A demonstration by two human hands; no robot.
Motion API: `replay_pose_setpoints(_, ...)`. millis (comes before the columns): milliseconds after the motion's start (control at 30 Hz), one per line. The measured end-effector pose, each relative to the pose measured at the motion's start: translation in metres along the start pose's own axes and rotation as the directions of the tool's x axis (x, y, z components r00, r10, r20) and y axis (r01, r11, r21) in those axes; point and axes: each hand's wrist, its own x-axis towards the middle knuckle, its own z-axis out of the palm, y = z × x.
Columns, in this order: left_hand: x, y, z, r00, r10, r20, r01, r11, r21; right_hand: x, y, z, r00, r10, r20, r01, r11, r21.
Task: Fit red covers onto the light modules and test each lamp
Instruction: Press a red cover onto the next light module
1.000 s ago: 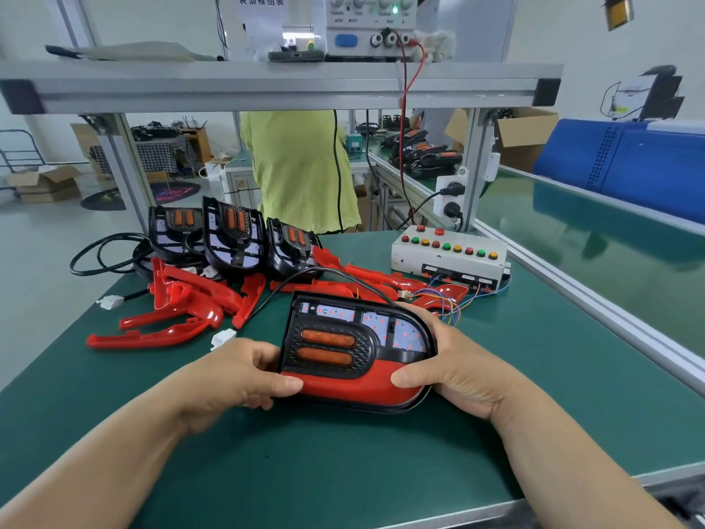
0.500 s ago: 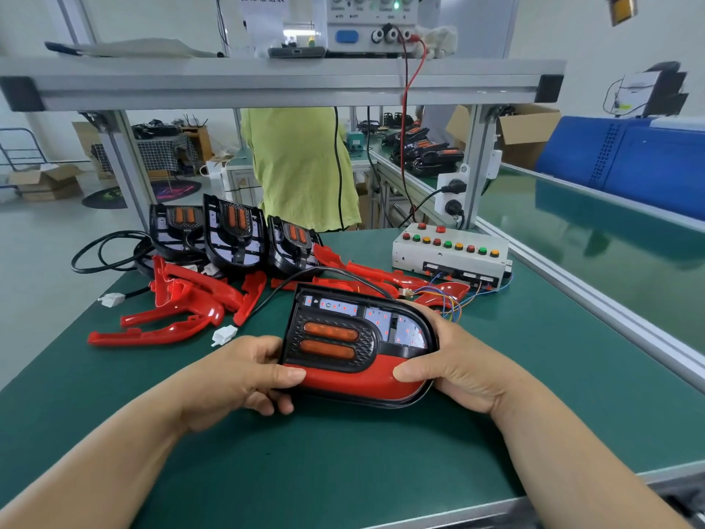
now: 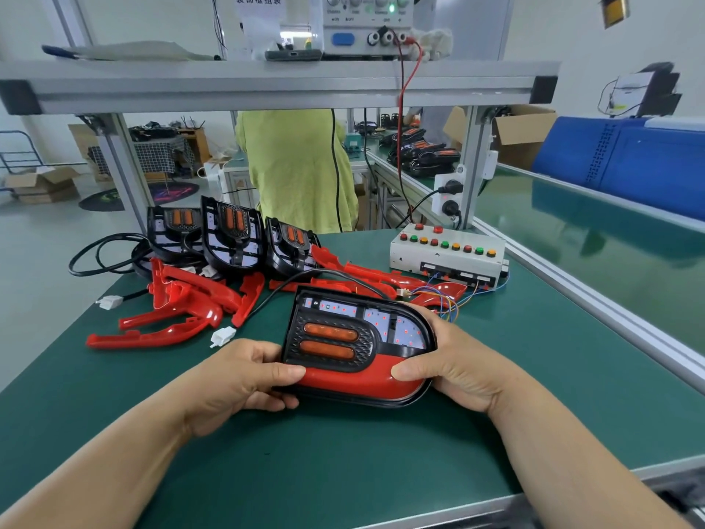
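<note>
The black plastic light module with two orange bars and a shiny red cover (image 3: 354,349) sits low over the green worktop (image 3: 343,460), between both hands. The left hand (image 3: 244,379) grips its flat end and the right hand (image 3: 454,372) grips its round end, thumbs on the red cover. Its long side runs left to right, face up.
</note>
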Motion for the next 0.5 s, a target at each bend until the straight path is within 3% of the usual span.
replay_pose_setpoints(500,-0.0012,-0.001,0.0055,0.997,0.05,-0.065,-0.048,0.998,0.036,0.0015,0.0013,-0.0015,0.999,-0.001,0.036,0.0,1.0,0.029)
